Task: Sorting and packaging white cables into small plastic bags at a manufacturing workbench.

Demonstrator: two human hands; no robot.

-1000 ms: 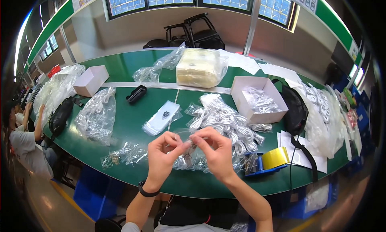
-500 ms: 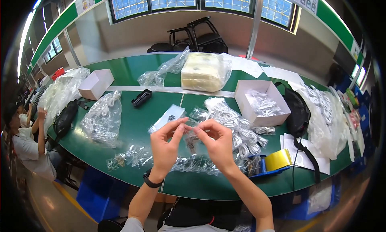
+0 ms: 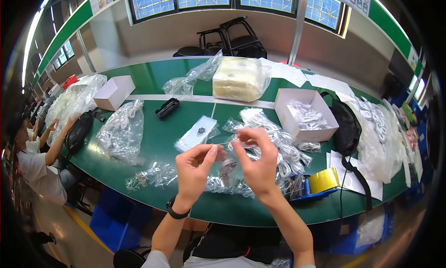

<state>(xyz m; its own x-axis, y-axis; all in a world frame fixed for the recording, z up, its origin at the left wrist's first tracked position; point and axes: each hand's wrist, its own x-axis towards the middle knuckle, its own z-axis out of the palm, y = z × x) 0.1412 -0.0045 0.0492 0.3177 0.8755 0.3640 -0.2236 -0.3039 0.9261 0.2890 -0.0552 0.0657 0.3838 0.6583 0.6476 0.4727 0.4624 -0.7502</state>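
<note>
Hands (image 3: 193, 171) flank clear bag (image 3: 227, 167) (fingers (image 3: 258, 135) bent).

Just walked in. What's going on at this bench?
A person has a small clear bag between their left hand and right hand, above the green table. Inside is what looks like a coiled cable; exact finger contact is hard to make out. Beyond the hands lie a stack of flat clear bags and a pile of white cables. More cables sit in the open white box. A co-worker sits to the left.
</note>
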